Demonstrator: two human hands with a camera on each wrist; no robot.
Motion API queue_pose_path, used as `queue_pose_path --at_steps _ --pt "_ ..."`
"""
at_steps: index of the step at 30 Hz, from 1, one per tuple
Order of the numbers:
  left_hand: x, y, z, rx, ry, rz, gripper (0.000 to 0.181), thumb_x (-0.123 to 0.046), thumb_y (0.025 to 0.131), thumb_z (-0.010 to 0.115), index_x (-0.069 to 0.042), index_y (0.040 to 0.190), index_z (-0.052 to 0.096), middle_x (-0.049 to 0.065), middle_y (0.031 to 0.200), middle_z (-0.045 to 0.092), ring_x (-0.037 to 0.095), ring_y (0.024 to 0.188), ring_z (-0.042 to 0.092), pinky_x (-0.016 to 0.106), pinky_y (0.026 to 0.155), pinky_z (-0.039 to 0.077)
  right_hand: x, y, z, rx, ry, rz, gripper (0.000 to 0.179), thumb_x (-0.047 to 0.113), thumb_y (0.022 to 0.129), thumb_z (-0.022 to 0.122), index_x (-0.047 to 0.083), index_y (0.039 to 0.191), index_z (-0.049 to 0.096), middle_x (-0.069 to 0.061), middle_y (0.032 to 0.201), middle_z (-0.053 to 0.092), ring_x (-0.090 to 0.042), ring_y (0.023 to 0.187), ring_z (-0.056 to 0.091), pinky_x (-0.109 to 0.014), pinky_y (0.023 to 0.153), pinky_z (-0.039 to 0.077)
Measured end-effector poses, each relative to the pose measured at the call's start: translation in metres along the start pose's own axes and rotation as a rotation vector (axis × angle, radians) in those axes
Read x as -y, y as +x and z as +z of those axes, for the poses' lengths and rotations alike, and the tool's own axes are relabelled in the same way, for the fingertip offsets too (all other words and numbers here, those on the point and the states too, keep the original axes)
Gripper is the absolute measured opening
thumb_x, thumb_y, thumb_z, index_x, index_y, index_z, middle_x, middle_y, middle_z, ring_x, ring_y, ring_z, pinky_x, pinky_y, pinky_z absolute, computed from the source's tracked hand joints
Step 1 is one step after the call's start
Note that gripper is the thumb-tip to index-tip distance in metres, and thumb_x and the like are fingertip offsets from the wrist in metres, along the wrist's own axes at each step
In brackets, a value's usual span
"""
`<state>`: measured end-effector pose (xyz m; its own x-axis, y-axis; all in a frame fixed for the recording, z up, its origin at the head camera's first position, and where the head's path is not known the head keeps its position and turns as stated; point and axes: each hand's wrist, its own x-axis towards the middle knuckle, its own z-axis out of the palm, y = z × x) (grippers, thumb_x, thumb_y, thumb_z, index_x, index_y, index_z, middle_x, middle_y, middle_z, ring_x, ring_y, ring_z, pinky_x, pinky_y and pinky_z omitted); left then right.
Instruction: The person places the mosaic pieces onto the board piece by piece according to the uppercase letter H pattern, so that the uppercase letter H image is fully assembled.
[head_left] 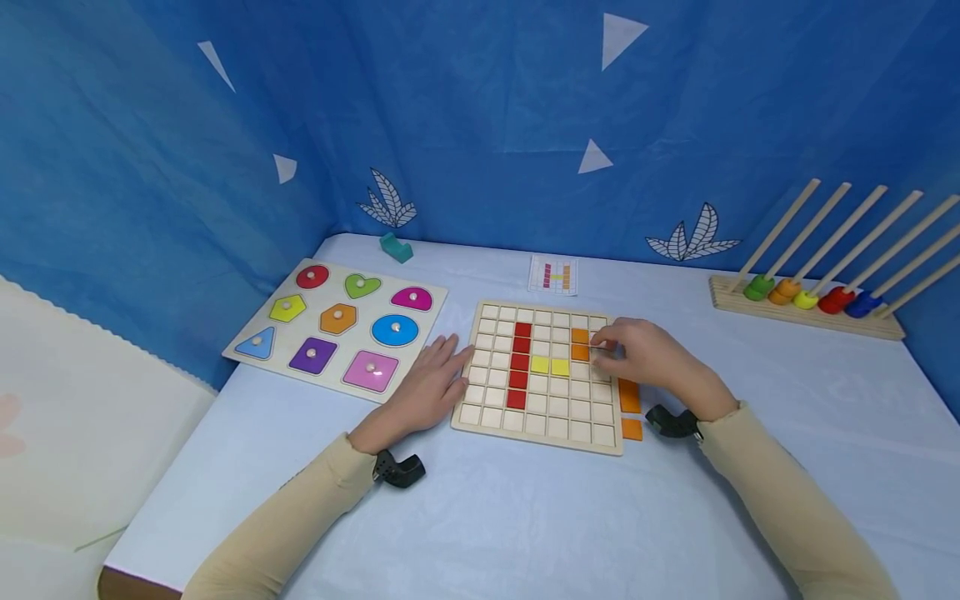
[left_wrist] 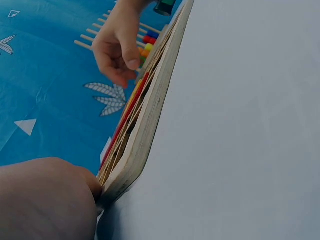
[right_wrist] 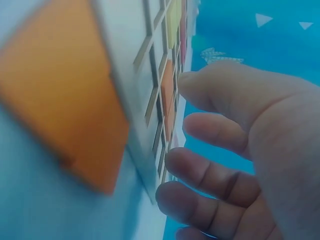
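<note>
A wooden grid board (head_left: 537, 427) lies on the table with a column of red tiles (head_left: 520, 362), two yellow tiles (head_left: 560, 367) beside it and two orange tiles (head_left: 580, 336) near its right side. My left hand (head_left: 427, 383) rests at the board's left edge, fingers extended. Over the board's right edge, my right hand (head_left: 648, 354) hovers beside the orange tiles. Its thumb (right_wrist: 215, 90) and fingers stand apart in the right wrist view, with nothing between them. Loose orange tiles (head_left: 630, 397) lie along the board's right edge, close below that hand.
Behind the board lies a pattern card (head_left: 553, 276) with red, yellow and orange squares. A knobbed shape puzzle (head_left: 337, 318) is at the left, with a teal block (head_left: 395, 247) behind it. At the back right stands a peg rack (head_left: 810, 312) with coloured beads.
</note>
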<state>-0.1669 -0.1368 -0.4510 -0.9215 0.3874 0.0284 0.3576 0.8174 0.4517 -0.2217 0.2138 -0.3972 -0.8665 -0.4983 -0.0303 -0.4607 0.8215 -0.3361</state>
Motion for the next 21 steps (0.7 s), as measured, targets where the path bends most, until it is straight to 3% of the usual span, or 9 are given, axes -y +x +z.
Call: queue_pose_path --at_steps 21 --pt "-0.001 0.000 0.000 0.009 0.005 -0.016 0.056 -0.027 0.104 0.048 -0.008 0.156 0.041 0.021 0.167 0.028 0.041 0.158 0.019 0.058 0.128 0.018 -0.015 -0.039 -0.003 -0.009 -0.031 0.043 0.029 0.024 0.085 0.081 0.008 0.109 0.077 0.000 0.085 0.067 -0.013 0.073 0.053 -0.026 0.065 0.049"
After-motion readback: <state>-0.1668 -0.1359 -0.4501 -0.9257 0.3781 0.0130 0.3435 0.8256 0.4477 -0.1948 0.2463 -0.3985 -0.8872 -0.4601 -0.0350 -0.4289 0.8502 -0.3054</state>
